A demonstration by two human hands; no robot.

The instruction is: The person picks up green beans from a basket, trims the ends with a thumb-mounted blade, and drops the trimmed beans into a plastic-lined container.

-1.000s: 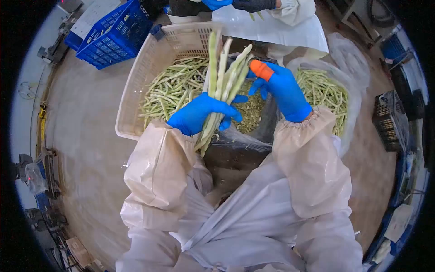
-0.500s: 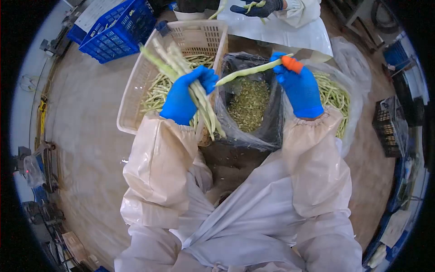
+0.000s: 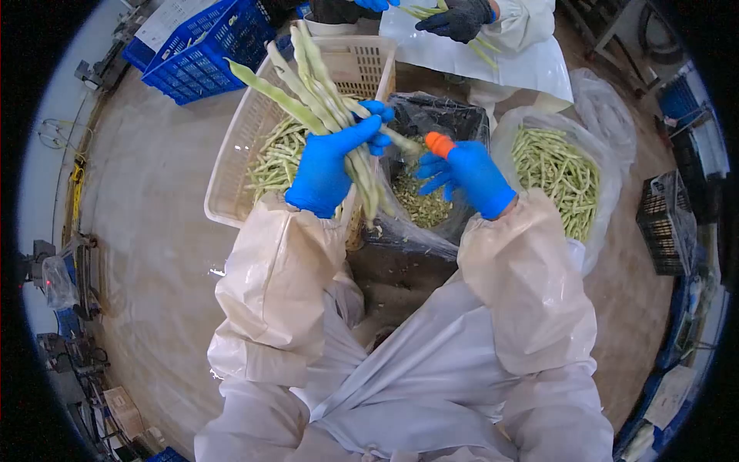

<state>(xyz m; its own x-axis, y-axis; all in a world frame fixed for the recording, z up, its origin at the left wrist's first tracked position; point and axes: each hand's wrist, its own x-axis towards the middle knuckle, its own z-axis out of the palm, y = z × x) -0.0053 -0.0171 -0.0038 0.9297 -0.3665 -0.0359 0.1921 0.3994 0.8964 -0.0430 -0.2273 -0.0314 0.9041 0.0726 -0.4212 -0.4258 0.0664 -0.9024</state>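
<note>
My left hand [image 3: 327,165], in a blue glove, is closed round a bunch of long green beans [image 3: 312,85] over the right side of a beige basket [image 3: 225,173] holding more beans. From its fingers a single bean [image 3: 402,141] points right, blurred, toward my right hand [image 3: 462,173]. That hand, also blue-gloved, has an orange cover [image 3: 439,145] on one digit; its fingers are apart over a bin lined with dark plastic [image 3: 431,240]. Small green bits [image 3: 423,206] lie in the bin. Whether the right hand touches the bean's tip cannot be made out.
Right of the bin stands a clear plastic bag [image 3: 504,146] of beans. Across from me a co-worker's dark-gloved hand [image 3: 459,21] is near some beans. A blue crate [image 3: 200,69] is at the upper left, a black crate [image 3: 663,223] at the right.
My right hand has moved left and down, and its fingers have opened. The bean it held now extends from my left hand. My left hand has shifted slightly right.
</note>
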